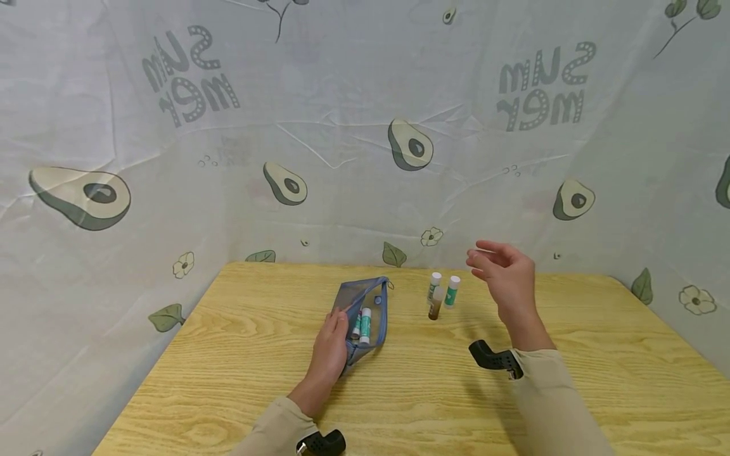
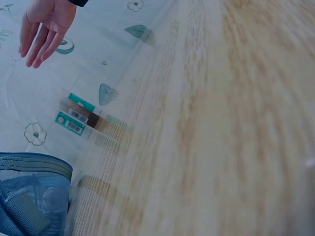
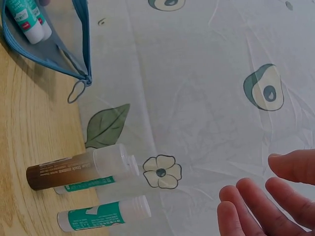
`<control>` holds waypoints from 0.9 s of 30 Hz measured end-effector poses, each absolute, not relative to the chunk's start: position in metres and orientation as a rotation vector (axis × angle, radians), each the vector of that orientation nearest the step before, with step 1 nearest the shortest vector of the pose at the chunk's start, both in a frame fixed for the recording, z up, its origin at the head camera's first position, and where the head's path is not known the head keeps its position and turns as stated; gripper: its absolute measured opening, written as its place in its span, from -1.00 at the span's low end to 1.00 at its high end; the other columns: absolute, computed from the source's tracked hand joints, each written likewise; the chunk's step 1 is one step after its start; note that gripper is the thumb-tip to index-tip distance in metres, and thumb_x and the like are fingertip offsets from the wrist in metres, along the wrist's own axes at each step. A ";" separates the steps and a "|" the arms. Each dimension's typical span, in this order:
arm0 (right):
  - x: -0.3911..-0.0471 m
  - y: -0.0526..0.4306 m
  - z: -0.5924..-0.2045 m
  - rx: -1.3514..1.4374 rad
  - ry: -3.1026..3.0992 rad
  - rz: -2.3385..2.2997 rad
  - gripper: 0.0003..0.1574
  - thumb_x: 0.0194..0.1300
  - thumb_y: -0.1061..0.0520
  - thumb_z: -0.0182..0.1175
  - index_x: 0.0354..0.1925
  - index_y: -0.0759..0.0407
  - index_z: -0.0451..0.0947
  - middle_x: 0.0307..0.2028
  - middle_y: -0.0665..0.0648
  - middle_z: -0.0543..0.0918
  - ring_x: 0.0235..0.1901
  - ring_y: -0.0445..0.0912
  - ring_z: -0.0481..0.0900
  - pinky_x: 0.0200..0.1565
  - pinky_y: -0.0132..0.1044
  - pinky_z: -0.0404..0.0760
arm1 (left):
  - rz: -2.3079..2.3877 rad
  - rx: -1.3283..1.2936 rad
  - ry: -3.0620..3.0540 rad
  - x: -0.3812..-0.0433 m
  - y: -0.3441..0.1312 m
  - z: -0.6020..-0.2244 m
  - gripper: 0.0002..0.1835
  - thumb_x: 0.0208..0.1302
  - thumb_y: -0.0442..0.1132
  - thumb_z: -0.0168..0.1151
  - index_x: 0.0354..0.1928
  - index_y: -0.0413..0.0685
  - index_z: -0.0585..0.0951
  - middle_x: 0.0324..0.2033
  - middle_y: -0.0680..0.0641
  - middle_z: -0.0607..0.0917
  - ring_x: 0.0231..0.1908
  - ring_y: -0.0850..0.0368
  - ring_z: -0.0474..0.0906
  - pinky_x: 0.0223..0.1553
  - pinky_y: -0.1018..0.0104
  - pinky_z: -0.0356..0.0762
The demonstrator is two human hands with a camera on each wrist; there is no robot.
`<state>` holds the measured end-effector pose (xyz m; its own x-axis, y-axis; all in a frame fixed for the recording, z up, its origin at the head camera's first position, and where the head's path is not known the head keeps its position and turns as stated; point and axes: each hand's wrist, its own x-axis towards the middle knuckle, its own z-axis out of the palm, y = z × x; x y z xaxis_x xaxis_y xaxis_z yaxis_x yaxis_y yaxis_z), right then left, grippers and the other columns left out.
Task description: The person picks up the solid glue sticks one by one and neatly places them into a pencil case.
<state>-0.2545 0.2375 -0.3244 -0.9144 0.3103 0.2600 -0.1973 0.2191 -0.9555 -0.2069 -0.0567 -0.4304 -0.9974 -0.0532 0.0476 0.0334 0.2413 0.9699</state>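
My left hand (image 1: 331, 345) grips the near left side of a blue mesh zipper pouch (image 1: 383, 316), whose mouth gapes. Two glue sticks (image 1: 365, 326) with white caps and green labels lie inside it. Right of the pouch stand two more white-and-green glue sticks (image 1: 452, 292) and a brown glue stick (image 1: 435, 305) with a clear cap. Above the table, to the right of these, my right hand (image 1: 504, 272) is raised with loosely bent fingers and holds nothing. In the right wrist view its fingers (image 3: 253, 206) are apart from the standing brown glue stick (image 3: 69, 169).
The wood-grain table (image 1: 256, 392) meets a pale avocado-print cloth (image 1: 342, 209) hung behind it and at both sides. A black wrist camera (image 1: 493, 356) sticks out from the right sleeve (image 1: 553, 392); another camera (image 1: 325, 442) is on the left wrist.
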 end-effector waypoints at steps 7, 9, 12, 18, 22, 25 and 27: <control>-0.256 0.234 -0.329 -0.126 -2.128 1.714 -0.47 0.50 0.03 0.35 0.31 0.23 0.59 -0.26 -0.30 0.71 -0.22 -0.40 0.75 -0.09 -0.57 0.72 | -1.895 0.002 -2.417 -0.207 -0.057 -0.432 -0.34 0.77 0.04 -0.27 0.59 -0.34 0.28 0.65 -0.35 0.14 0.68 -0.41 -0.13 0.64 -0.41 -0.12; -0.256 0.234 -0.330 -0.123 -2.131 1.715 -0.47 0.50 0.03 0.35 0.31 0.23 0.59 -0.25 -0.29 0.71 -0.22 -0.40 0.75 -0.08 -0.57 0.72 | -1.897 -0.001 -2.415 -0.207 -0.057 -0.431 -0.34 0.77 0.04 -0.27 0.59 -0.34 0.29 0.65 -0.35 0.14 0.68 -0.41 -0.14 0.64 -0.41 -0.12; -0.256 0.233 -0.329 -0.115 -2.133 1.712 -0.46 0.50 0.02 0.35 0.32 0.23 0.59 -0.22 -0.28 0.71 -0.21 -0.42 0.74 -0.08 -0.57 0.72 | -1.899 0.000 -2.413 -0.208 -0.057 -0.431 -0.35 0.77 0.03 -0.26 0.58 -0.34 0.30 0.65 -0.35 0.14 0.68 -0.41 -0.14 0.64 -0.40 -0.13; -0.257 0.233 -0.330 -0.140 -2.145 1.703 -0.46 0.50 0.04 0.35 0.32 0.22 0.59 -0.21 -0.28 0.70 -0.21 -0.44 0.71 -0.08 -0.57 0.72 | -1.893 0.009 -2.413 -0.208 -0.057 -0.430 -0.34 0.77 0.02 -0.26 0.58 -0.36 0.28 0.65 -0.36 0.15 0.68 -0.41 -0.13 0.64 -0.40 -0.12; -0.260 0.235 -0.335 -0.183 -2.170 1.679 -0.47 0.50 0.05 0.35 0.33 0.20 0.59 -0.10 -0.16 0.72 -0.20 -0.44 0.69 -0.07 -0.58 0.71 | -1.890 0.014 -2.415 -0.209 -0.057 -0.430 -0.34 0.77 0.03 -0.27 0.59 -0.35 0.27 0.65 -0.35 0.15 0.68 -0.40 -0.13 0.64 -0.39 -0.11; -0.262 0.235 -0.340 -0.189 -2.192 1.670 -0.46 0.49 0.06 0.36 0.34 0.20 0.59 0.07 0.06 0.74 -0.20 -0.44 0.67 -0.08 -0.59 0.69 | -1.888 0.014 -2.417 -0.209 -0.056 -0.430 -0.33 0.77 0.03 -0.26 0.59 -0.36 0.26 0.65 -0.35 0.15 0.68 -0.40 -0.12 0.64 -0.39 -0.11; -0.264 0.236 -0.342 -0.186 -2.215 1.661 -0.46 0.49 0.08 0.35 0.35 0.20 0.58 0.17 0.19 0.72 -0.18 -0.44 0.64 -0.10 -0.62 0.66 | -1.888 0.015 -2.419 -0.209 -0.056 -0.430 -0.33 0.77 0.04 -0.26 0.59 -0.36 0.27 0.65 -0.35 0.15 0.68 -0.40 -0.12 0.64 -0.39 -0.11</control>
<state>-0.2636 0.2357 -0.3424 -0.9248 0.3182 0.2085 -0.1111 0.2982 -0.9480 -0.2092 -0.0561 -0.4302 -0.9973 -0.0528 0.0515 0.0371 0.2440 0.9691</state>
